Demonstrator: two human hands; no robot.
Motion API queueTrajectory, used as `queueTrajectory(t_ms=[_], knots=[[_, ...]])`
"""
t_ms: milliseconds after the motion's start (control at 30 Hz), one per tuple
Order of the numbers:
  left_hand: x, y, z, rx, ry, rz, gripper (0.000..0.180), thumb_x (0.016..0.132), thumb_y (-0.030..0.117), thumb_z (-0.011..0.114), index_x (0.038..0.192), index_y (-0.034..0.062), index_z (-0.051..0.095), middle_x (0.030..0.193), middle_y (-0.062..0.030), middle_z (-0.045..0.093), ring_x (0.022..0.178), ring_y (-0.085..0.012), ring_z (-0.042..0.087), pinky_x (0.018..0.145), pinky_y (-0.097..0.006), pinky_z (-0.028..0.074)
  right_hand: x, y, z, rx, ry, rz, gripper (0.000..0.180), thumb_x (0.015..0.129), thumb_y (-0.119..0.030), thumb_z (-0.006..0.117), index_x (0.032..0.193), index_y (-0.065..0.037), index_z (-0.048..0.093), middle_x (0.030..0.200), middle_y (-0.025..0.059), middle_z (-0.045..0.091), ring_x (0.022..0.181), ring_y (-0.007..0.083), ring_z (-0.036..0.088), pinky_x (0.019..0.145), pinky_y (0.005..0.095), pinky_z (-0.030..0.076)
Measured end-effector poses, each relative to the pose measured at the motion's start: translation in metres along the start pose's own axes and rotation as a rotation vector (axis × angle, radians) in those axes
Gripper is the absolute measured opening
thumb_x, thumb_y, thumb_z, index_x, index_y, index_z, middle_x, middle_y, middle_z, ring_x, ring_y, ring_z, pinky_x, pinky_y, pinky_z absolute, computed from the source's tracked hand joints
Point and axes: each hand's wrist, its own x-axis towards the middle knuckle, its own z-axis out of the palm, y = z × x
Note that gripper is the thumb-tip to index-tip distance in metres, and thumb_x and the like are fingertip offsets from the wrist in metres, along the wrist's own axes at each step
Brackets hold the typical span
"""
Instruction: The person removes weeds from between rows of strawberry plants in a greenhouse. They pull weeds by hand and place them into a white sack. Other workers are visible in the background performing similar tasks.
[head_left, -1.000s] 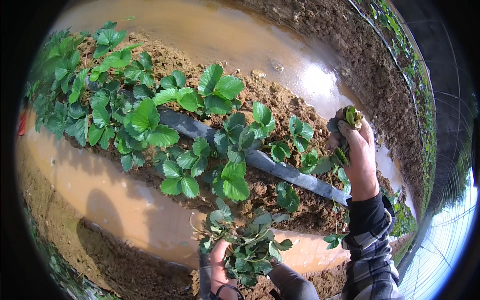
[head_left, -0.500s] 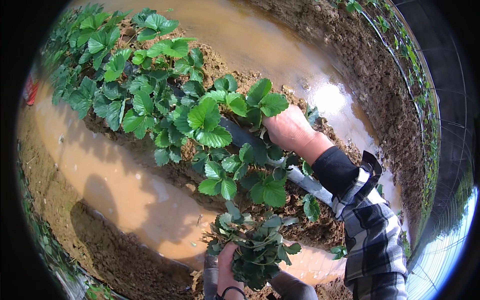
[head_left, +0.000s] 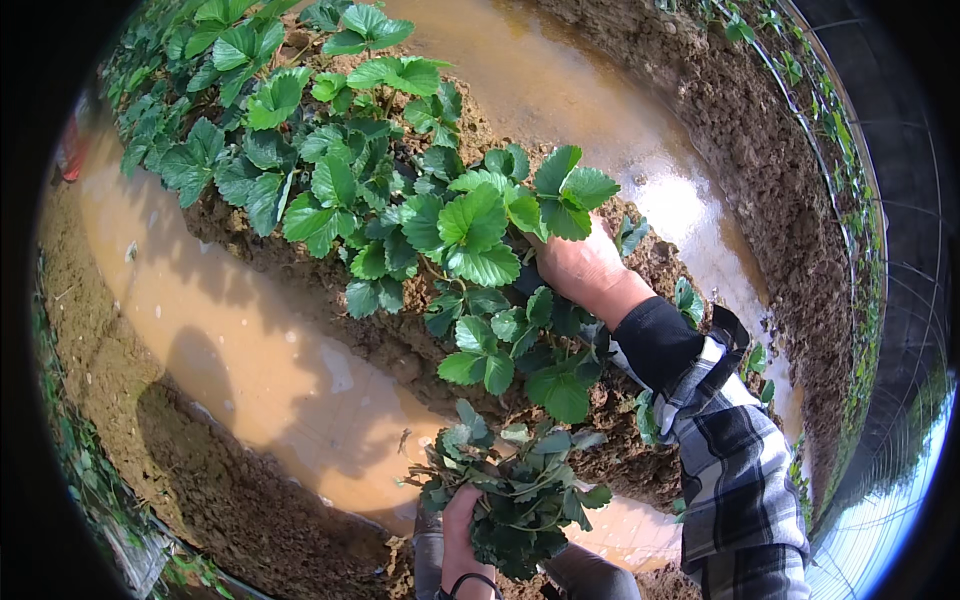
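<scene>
Your right hand (head_left: 580, 265) is reaching forward into a strawberry plant (head_left: 480, 225), fingers buried under its broad toothed leaves at the crown, so you cannot tell how far they are closed or what they grip. Only the back of the hand and the wrist show, with a dark cuff and a black-and-white plaid sleeve (head_left: 735, 455) running back toward you.

Your left hand (head_left: 462, 525) is low and close to your body, closed around a bunch of picked leaves and stems (head_left: 515, 490). The bunch stands up out of the fist, leaves fanning forward, which seems to keep it clear of the wet ground and of the reaching hand.

A dark irrigation hose (head_left: 605, 345) lies along the bed just beneath your right wrist, mostly hidden by leaves.

Beyond your right hand, a row of strawberry plants (head_left: 290, 150) runs away to the upper left on a raised soil bed (head_left: 640, 450). The bed is narrow, with crumbly edges falling away on both sides.

To the left of both hands a muddy water-filled furrow (head_left: 240, 340) follows the bed; a second flooded furrow (head_left: 620, 150) lies beyond the right hand. Past that rises a bare earth bank (head_left: 760, 170). The leaves crowd the right hand; there is open room above the water on the left.
</scene>
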Motion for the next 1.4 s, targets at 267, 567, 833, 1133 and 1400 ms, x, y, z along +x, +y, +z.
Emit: queueTrajectory(t_ms=[267,567,833,1133,1400], knots=[[0.006,0.007,-0.007,-0.006,0.0,0.016,0.039,0.092,0.019,0.054,0.123,-0.0044,0.053,0.117,-0.0138,0.059,0.102,-0.0258,0.06,0.088,-0.04,0.05,-0.016,-0.002,-0.034,0.428,0.014,0.429,0.017,0.071,-0.013,0.062,0.083,-0.001,0.064,0.072,0.021,0.064,0.073,0.038,0.064,0.068,0.0453,0.052],[0.021,0.018,-0.013,0.029,0.013,0.043,0.039,0.092,0.019,0.054,0.123,-0.0043,0.053,0.118,-0.014,0.059,0.102,-0.0262,0.06,0.088,-0.041,0.051,0.024,-0.012,-0.004,0.544,-0.241,0.523,0.031,0.075,-0.025,0.063,0.089,0.002,0.066,0.084,0.0219,0.067,0.084,0.0369,0.066,0.076,0.0438,0.053],[0.024,0.02,-0.014,0.045,0.027,0.044,0.039,0.092,0.019,0.054,0.124,-0.0042,0.053,0.118,-0.0143,0.059,0.102,-0.0266,0.061,0.088,-0.041,0.051,0.029,-0.005,0.01,0.642,-0.216,0.547,0.027,0.076,-0.019,0.061,0.089,0.003,0.067,0.09,0.0253,0.066,0.091,0.0373,0.065,0.079,0.0437,0.052],[0.027,0.022,-0.018,0.079,0.059,0.04,0.039,0.092,0.019,0.054,0.124,-0.0041,0.052,0.118,-0.0145,0.059,0.102,-0.027,0.061,0.088,-0.042,0.051,0.031,-0.001,0.008,0.348,-0.164,0.31,0.011,0.072,-0.012,0.06,0.077,-0.006,0.067,0.076,0.0148,0.066,0.074,0.0339,0.066,0.067,0.0423,0.053],[0.022,0.019,-0.027,0.059,0.082,0.029,0.04,0.092,0.019,0.054,0.124,-0.004,0.052,0.118,-0.0147,0.059,0.102,-0.0274,0.061,0.087,-0.042,0.052,0.028,-0.014,0.004,0.317,-0.143,0.279,0.016,0.078,-0.013,0.058,0.091,-0.008,0.066,0.087,0.0125,0.067,0.078,0.0322,0.067,0.07,0.0422,0.053]])
